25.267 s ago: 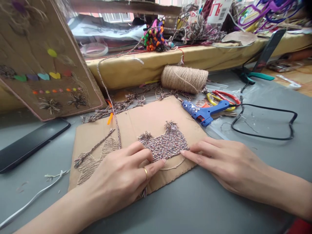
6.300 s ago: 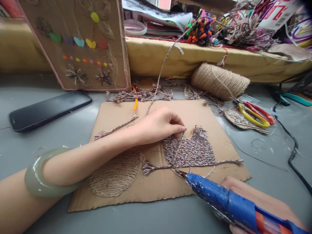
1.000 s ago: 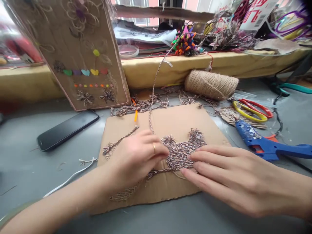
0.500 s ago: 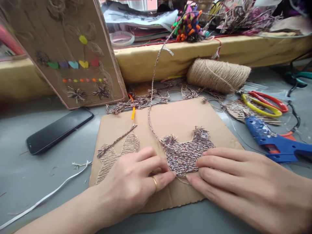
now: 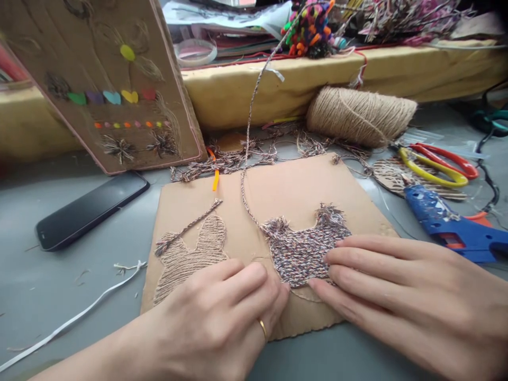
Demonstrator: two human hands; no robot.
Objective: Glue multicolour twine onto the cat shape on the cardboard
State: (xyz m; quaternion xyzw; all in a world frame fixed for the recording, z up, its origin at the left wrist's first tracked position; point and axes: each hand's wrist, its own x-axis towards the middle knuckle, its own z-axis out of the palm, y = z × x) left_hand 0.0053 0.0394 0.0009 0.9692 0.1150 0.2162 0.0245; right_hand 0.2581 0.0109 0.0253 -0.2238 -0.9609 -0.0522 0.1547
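Multicoloured yarn patch is lying on the cardboard; left hand and right hand are pressing its lower edge with flat, close-together fingers; uneven pressure is likely risking glued strands shifting

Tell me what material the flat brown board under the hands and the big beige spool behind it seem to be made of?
The board looks like plain corrugated cardboard: matte brown, with a rippled cut edge at the front. The spool appears to be jute or similar twine: coarse, fuzzy, beige strands wound in rows. Both hands, left and right, press on the board.
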